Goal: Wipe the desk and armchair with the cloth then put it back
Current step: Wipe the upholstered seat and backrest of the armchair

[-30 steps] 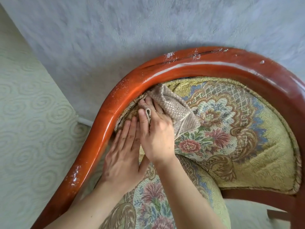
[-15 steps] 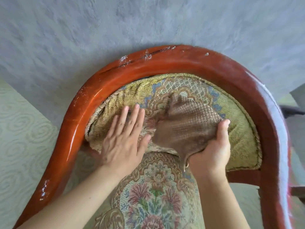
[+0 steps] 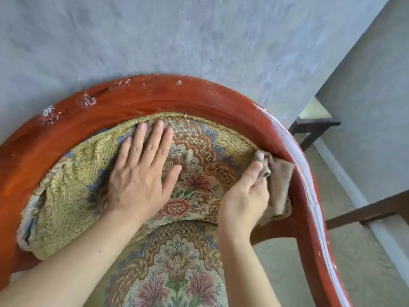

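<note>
Right hand [image 3: 242,196] grips the bunched beige cloth [image 3: 279,185], pressing it where the armchair's floral backrest [image 3: 199,151] meets the red wooden frame [image 3: 287,138] on the right; its fingers seem curled. Left hand [image 3: 141,173] rests flat on the backrest, leftward.

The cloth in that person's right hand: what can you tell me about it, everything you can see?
The cloth is a small beige-brown rag with a nubbly woven look, soft and crumpled into folds. The right hand grips its upper part, thumb and fingers curled round it, and the rest hangs down below. It is pressed into the right end of the armchair's patterned backrest, against the inner side of the red wooden frame. Part of it is hidden behind the hand. It looks slightly blurred.
</note>
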{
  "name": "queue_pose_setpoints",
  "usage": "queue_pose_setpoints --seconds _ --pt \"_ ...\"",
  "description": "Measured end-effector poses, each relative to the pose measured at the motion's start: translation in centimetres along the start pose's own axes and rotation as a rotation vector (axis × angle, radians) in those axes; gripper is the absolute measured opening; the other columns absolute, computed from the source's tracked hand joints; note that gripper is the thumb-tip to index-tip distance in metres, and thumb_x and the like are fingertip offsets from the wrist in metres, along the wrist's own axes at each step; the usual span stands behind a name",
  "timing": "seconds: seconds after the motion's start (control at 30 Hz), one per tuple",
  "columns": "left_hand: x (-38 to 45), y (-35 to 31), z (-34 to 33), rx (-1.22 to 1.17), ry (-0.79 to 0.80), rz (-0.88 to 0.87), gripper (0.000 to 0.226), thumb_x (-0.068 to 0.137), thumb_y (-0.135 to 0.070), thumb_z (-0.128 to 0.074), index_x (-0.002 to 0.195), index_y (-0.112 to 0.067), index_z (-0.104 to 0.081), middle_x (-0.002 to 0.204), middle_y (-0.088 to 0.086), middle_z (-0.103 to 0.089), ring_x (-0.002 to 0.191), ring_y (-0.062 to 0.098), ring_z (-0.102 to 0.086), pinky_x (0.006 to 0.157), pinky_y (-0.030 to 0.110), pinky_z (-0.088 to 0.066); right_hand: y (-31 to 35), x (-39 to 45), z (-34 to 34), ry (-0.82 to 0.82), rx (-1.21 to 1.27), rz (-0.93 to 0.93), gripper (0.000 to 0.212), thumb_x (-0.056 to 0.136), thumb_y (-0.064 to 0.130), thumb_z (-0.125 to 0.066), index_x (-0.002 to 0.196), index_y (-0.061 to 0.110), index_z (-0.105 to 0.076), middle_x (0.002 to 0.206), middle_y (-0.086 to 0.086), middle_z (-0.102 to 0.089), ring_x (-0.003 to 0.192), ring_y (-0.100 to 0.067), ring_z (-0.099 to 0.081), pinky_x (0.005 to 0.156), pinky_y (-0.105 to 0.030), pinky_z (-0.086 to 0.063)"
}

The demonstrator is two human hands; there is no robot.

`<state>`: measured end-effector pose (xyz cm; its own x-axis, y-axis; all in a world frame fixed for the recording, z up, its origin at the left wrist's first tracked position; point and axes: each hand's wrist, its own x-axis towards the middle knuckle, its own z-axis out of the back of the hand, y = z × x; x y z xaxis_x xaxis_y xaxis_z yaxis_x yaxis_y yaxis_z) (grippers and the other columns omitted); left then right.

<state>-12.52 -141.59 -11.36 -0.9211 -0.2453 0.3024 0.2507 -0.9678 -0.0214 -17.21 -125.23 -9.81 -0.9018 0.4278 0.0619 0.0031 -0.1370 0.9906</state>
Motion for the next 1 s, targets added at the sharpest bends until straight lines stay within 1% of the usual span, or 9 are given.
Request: queue_pose_setpoints --seconds 0.07,0.17,0.2,0.37,0.57,0.7,0.83,0.93,1.0 --pt "0.0 0.2 -0.5 0.012 -0.019 -0.021 0.072 0.102 -0.056 -0.019 0.160 -0.019 0.000 0.168 0.002 0.001 0.155 0.026 0.000 0.124 0.048 -0.010 -0.3 0.1 -1.5 0.045 -0.115 0.046 0.066 0.098 0.062 -0.024 0.145 0.024 -0.049 0.146 0.001 -0.054 0.138 -0.014 -0.045 0.113 -0.040 -0.036" --pt "0.0 0.3 -0.8 0.017 -0.049 -0.041 0.073 0.101 -0.056 -0.022 0.160 -0.018 -0.001 0.168 0.002 0.000 0.155 0.027 -0.001 0.124 0.047 -0.008 -0.9 0.1 -2.9 0.002 -0.177 0.149 0.060 0.100 0.050 -0.025 0.151 0.022 -0.041 0.159 0.004 -0.034 0.149 -0.007 -0.023 0.121 -0.033 -0.020" --pt "0.0 0.3 -0.8 0.012 -0.052 -0.039 0.073 0.101 -0.056 -0.022 0.160 -0.018 -0.002 0.168 0.003 0.000 0.155 0.027 0.000 0.124 0.047 -0.008 -1.1 0.1 -3.0 -0.017 -0.208 0.178 0.058 0.102 0.048 -0.025 0.151 0.021 -0.039 0.160 0.003 -0.031 0.149 -0.007 -0.019 0.122 -0.031 -0.017" --pt "0.0 -0.1 -1.0 -0.004 -0.059 -0.031 0.075 0.101 -0.057 -0.022 0.160 -0.016 -0.002 0.168 0.004 0.000 0.155 0.028 0.000 0.124 0.050 -0.012 -0.9 -0.1 -4.0 -0.033 -0.272 0.220 0.055 0.104 0.043 -0.025 0.152 0.018 -0.037 0.161 0.000 -0.029 0.151 -0.011 -0.017 0.123 -0.038 -0.016" --pt "-0.1 0.0 -0.9 0.000 -0.062 -0.049 0.076 0.101 -0.055 -0.028 0.160 -0.014 -0.005 0.168 0.007 -0.003 0.154 0.030 -0.002 0.124 0.050 -0.012 0.0 -0.9 -5.9 -0.002 -0.281 0.296 0.052 0.104 0.037 -0.029 0.151 0.018 -0.039 0.161 -0.002 -0.029 0.150 -0.013 -0.017 0.123 -0.033 -0.012" --pt "0.0 0.0 -0.4 -0.019 -0.061 -0.058 0.069 0.100 -0.044 -0.027 0.160 -0.013 -0.012 0.168 0.008 -0.008 0.154 0.032 -0.007 0.123 0.051 -0.016 1.0 -2.0 -7.1 0.093 -0.267 0.356 0.049 0.104 0.035 -0.031 0.148 0.017 -0.044 0.158 -0.003 -0.034 0.149 -0.012 -0.018 0.123 -0.030 -0.009" --pt "-0.3 0.1 0.4 -0.065 -0.019 -0.050 0.072 0.093 -0.042 -0.028 0.159 -0.015 -0.017 0.167 0.005 -0.010 0.154 0.030 -0.006 0.123 0.049 -0.018 1.7 -3.4 -7.8 0.319 -0.299 0.454 0.054 0.103 0.041 -0.027 0.147 0.017 -0.045 0.157 -0.002 -0.037 0.148 -0.010 -0.020 0.122 -0.025 -0.008" --pt "-0.5 0.6 1.2 -0.094 -0.008 -0.087 0.068 0.093 -0.037 -0.029 0.158 -0.017 -0.022 0.166 0.006 -0.015 0.154 0.030 -0.010 0.122 0.048 -0.019 2.1 -3.7 -7.7 0.472 -0.298 0.472 0.050 0.104 0.042 -0.030 0.147 0.021 -0.046 0.157 0.003 -0.038 0.142 0.008 -0.017 0.120 -0.020 -0.010" --pt "-0.6 0.9 1.6 -0.101 0.005 -0.098 0.069 0.093 -0.035 -0.029 0.158 -0.019 -0.016 0.166 0.005 -0.013 0.154 0.027 -0.008 0.123 0.045 -0.017 2.5 -3.8 -7.5 0.546 -0.278 0.485 0.048 0.103 0.040 -0.032 0.145 0.022 -0.049 0.154 0.005 -0.043 0.139 0.013 -0.019 0.120 -0.020 -0.014"
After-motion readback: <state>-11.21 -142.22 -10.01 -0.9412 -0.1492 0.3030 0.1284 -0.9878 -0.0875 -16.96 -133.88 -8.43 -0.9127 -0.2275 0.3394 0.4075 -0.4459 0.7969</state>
